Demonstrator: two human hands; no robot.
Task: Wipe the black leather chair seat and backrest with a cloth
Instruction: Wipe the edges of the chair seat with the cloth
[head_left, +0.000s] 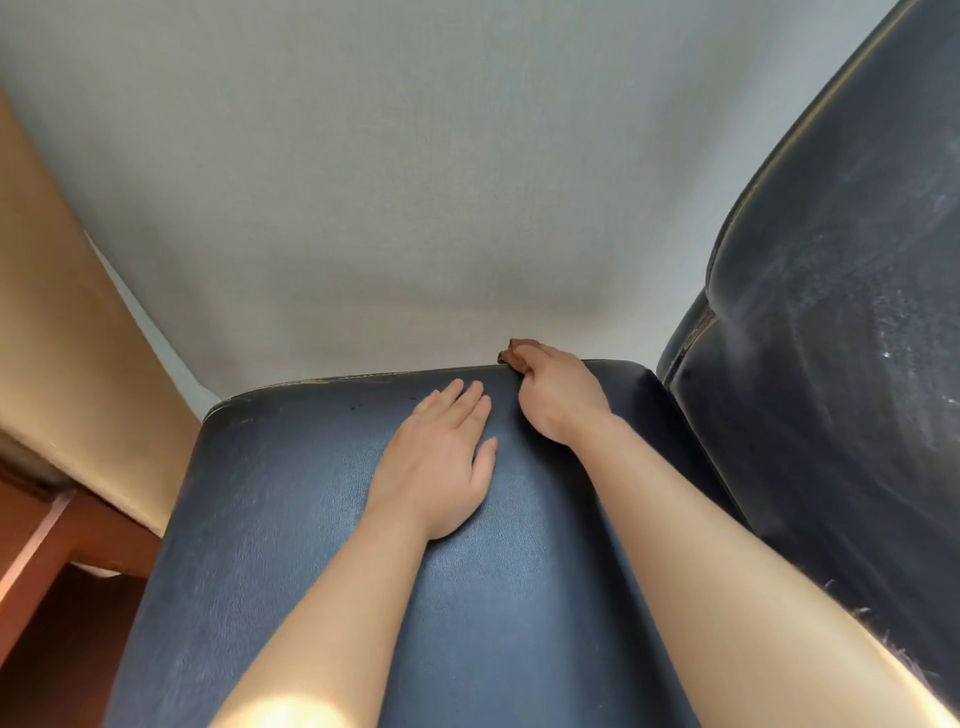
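Two bare forearms reach forward over a black leather chair seat, one hand flat on it and the other gripping a brown cloth at its far edge.

Nearest the camera, both forearms stretch away across the seat (322, 545), whose dark, slightly scuffed leather fills the lower middle of the view. The left hand (441, 462) lies palm down on the leather, fingers straight and together. Just beside it and a little farther on, the right hand (558, 397) is curled around a small brown cloth (517, 351), pressing it against the seat's far edge. The padded black backrest (841, 322) rises along the right side, streaked with pale marks. A tan panel (62, 338) stands at the left. Beyond the seat is a pale grey wall (415, 156).
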